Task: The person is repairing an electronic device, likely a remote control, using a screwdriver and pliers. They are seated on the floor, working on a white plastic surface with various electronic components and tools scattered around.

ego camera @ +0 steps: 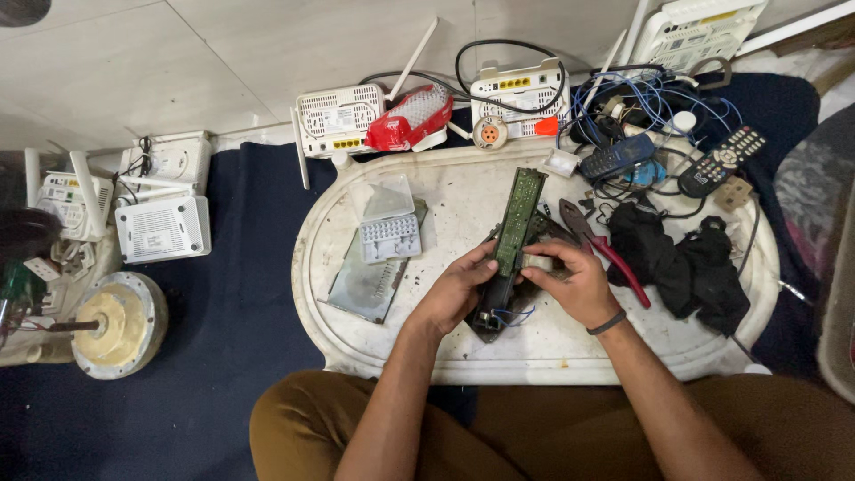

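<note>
Pinching a long green circuit board (515,223) at its near end, both hands' fingers (485,261) close on its edges above the black casing (495,298); it looks light, stiff, fragile, best gripped edgewise.
</note>
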